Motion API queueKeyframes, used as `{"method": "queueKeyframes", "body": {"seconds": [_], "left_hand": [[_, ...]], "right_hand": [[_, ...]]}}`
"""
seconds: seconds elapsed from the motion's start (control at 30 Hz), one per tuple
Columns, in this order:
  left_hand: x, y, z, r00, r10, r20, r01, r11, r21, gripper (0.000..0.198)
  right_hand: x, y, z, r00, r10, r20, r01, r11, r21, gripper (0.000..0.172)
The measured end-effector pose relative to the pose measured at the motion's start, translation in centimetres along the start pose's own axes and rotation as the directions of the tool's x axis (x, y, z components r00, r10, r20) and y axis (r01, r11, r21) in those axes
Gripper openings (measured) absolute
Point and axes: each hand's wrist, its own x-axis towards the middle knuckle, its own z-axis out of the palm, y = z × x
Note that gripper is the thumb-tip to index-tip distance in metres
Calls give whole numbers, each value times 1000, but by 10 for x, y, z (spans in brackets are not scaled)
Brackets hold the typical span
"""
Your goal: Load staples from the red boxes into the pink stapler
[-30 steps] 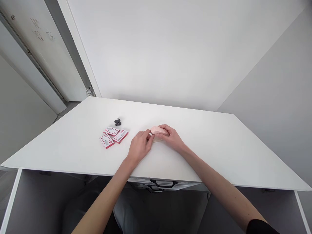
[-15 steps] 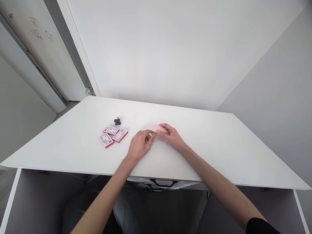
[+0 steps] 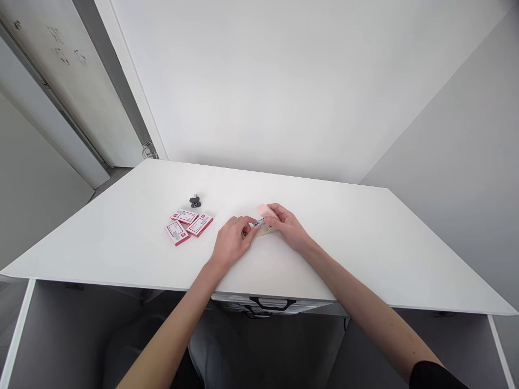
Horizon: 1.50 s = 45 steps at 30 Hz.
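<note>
A pale pink stapler (image 3: 266, 211) with a cream base (image 3: 265, 230) is held low over the white desk, its pink top raised. My right hand (image 3: 290, 227) is closed around the pink top, thumb toward me. Between both hands shows a silver metal strip (image 3: 260, 221) with a dark patch near its left end; whether it is the stapler's magazine or loose staples I cannot tell. The thumb and fingers of my left hand (image 3: 235, 237) pinch the strip's left end. My fingers hide much of the stapler.
Left of my hands, three small red-and-white boxes (image 3: 199, 225) lie touching on the white desk (image 3: 344, 243). A small black object (image 3: 195, 201) with a metal tip is behind them. Drawers with black handles (image 3: 272, 306) are below the desk's front edge; a wall rises behind.
My right hand has tilted the pink top up and slightly rightward. More of the silver strip now shows between my hands. My left hand has barely shifted.
</note>
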Motion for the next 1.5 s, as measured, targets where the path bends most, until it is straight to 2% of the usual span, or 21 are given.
{"method": "queueKeyframes", "body": {"seconds": [0.23, 0.47, 0.73, 0.9, 1.13, 1.3, 1.37, 1.5], "left_hand": [[-1, 2, 0, 996, 34, 82, -44, 992, 122, 21], [-1, 4, 0, 996, 22, 85, -32, 992, 123, 22], [-1, 4, 1, 998, 22, 64, -30, 992, 119, 23], [-1, 0, 5, 994, 105, -7, -103, 986, 132, 23], [-1, -3, 7, 987, 148, 67, -158, 972, 176, 28], [-1, -2, 8, 990, 131, 59, -141, 969, 203, 25], [-1, -3, 8, 992, 118, 51, -126, 968, 217, 24], [-1, -3, 8, 994, 105, 24, -107, 964, 244, 22]], "right_hand": [[-1, -3, 2, 997, -14, 77, 6, 993, 114, 38], [1, -4, 2, 998, -19, 59, 7, 981, 193, 38], [4, -4, 3, 996, -45, -72, 61, 968, 242, 43], [4, -7, 5, 983, -71, -169, 109, 967, 230, 47], [7, -5, -1, 955, -35, -294, 118, 956, 270, 56], [11, 0, -9, 933, -33, -358, 154, 936, 315, 60], [13, 4, -14, 921, -29, -388, 173, 923, 343, 57], [18, 12, -23, 893, 34, -448, 205, 857, 473, 41]]}}
